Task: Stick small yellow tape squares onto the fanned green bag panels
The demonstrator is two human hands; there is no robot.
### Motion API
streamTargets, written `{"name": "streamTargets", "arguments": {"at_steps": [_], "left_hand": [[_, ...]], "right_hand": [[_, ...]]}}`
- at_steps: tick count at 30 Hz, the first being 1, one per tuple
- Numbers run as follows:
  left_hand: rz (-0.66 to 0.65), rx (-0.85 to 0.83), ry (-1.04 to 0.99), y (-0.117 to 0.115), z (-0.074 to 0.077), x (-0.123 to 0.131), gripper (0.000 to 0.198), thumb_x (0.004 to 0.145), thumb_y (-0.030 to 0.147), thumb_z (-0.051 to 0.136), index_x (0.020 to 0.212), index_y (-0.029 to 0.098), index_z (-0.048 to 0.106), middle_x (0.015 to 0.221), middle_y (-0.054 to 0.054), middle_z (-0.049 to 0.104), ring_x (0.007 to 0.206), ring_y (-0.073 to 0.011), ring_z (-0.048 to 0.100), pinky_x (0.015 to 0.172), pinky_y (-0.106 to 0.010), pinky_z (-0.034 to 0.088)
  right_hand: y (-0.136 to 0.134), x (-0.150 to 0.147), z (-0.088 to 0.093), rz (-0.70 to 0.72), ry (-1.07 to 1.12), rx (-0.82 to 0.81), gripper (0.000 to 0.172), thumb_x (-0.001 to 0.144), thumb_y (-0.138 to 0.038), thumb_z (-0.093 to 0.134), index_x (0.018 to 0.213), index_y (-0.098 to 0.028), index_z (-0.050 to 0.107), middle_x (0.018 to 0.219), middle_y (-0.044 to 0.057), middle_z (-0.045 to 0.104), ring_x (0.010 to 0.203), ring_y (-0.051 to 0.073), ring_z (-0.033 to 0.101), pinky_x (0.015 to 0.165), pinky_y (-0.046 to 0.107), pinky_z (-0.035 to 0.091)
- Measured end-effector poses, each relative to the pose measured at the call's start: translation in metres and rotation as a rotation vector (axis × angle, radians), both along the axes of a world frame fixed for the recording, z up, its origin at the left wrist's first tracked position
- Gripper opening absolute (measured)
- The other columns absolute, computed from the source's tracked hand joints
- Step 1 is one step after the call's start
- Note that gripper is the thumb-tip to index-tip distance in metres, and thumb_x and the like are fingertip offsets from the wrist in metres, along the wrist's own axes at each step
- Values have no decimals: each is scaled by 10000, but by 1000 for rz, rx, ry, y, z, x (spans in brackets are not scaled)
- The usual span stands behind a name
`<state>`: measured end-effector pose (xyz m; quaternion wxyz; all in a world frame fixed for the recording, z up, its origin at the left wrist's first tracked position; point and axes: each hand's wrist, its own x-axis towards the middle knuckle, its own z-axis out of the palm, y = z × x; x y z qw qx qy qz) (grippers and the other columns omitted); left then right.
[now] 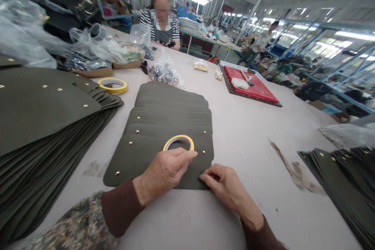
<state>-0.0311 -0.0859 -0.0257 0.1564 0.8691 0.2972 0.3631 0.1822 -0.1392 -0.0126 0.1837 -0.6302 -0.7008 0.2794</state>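
Note:
A fanned stack of dark olive panels [172, 119] with small gold studs lies on the table in front of me. Over its lower part, my left hand [166, 170] grips a roll of yellow tape [179, 138], which is tilted up on the panels. My right hand [225, 183] is at the stack's lower right corner, thumb and forefinger closed together and touching the top panel's edge. Whatever may be between those fingertips is too small to make out.
Taller piles of olive panels [43, 113] stand at the left and right [345, 179]. Another yellow tape roll [113, 85], bagged hardware [165, 72] and a red board [252, 86] with a hammer lie farther back. A co-worker [161, 23] sits across the table.

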Motion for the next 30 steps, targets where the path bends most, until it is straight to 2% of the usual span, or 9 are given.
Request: {"name": "streamTargets", "arguments": {"at_steps": [2, 6, 9, 12, 16, 19, 24, 27, 30], "left_hand": [[-7, -24, -39, -3, 6, -2, 331, 948, 173, 430, 1272, 189, 496, 910, -19, 692, 784, -104, 654, 741, -199, 525], [24, -49, 3, -11, 12, -2, 505, 941, 199, 465, 1424, 202, 318, 902, -11, 705, 760, -110, 677, 724, -200, 538], [24, -16, 28, -15, 11, 0, 488, 943, 200, 462, 1407, 180, 313, 901, -23, 712, 736, -119, 685, 697, -210, 545], [10, 45, 54, -16, 11, 3, 433, 948, 204, 445, 1364, 148, 339, 926, -49, 720, 761, -142, 698, 703, -237, 558], [34, 124, 52, -16, 12, 7, 352, 968, 234, 409, 1306, 136, 385, 910, -58, 732, 698, -146, 705, 640, -227, 562], [54, 181, 58, -14, 4, 6, 329, 985, 268, 378, 1286, 143, 421, 939, -63, 741, 711, -145, 717, 624, -200, 560], [142, 230, 9, 9, -31, -2, 357, 974, 392, 404, 1247, 178, 488, 972, -55, 747, 680, -152, 724, 579, -174, 555], [163, 180, -41, 14, -31, -7, 375, 961, 422, 427, 1255, 196, 483, 984, -47, 744, 704, -145, 726, 637, -163, 560], [79, -46, -98, 3, -8, -7, 350, 965, 353, 434, 1283, 207, 412, 903, -7, 745, 746, -119, 720, 655, -147, 547]], "right_hand": [[-4, 1, 8, 54, 47, 8, 135, 822, -234, 617, 731, -212, 713, 656, 6, 683, 586, 145, 615, 556, 249, 444], [-5, -4, 19, -44, 217, 355, 144, 865, -209, 567, 940, -188, 688, 840, 49, 704, 713, 156, 634, 672, 271, 501], [-1, -12, 21, 52, 290, 488, 203, 876, -164, 552, 1058, -184, 640, 946, 66, 690, 813, 159, 637, 750, 279, 518], [3, -18, 20, 134, 257, 554, 192, 881, -128, 535, 1031, -195, 635, 952, 69, 683, 862, 167, 629, 779, 291, 516], [5, -22, 15, 185, 207, 599, 159, 869, -92, 512, 909, -188, 632, 838, 59, 681, 796, 163, 621, 740, 289, 512], [6, -26, 7, 152, 182, 652, 139, 823, -89, 505, 836, -187, 604, 743, 43, 662, 694, 153, 611, 648, 264, 501], [17, -25, -7, 50, 54, 825, 153, 725, -64, 500, 767, -187, 582, 630, 7, 608, 578, 142, 577, 549, 247, 458], [20, -19, 0, -32, 171, 744, 164, 753, -71, 499, 798, -185, 608, 676, 11, 624, 603, 134, 589, 563, 235, 474], [16, -12, 12, -148, 384, 533, 246, 840, -117, 513, 1055, -183, 612, 879, 49, 669, 752, 142, 635, 670, 246, 522]]}}
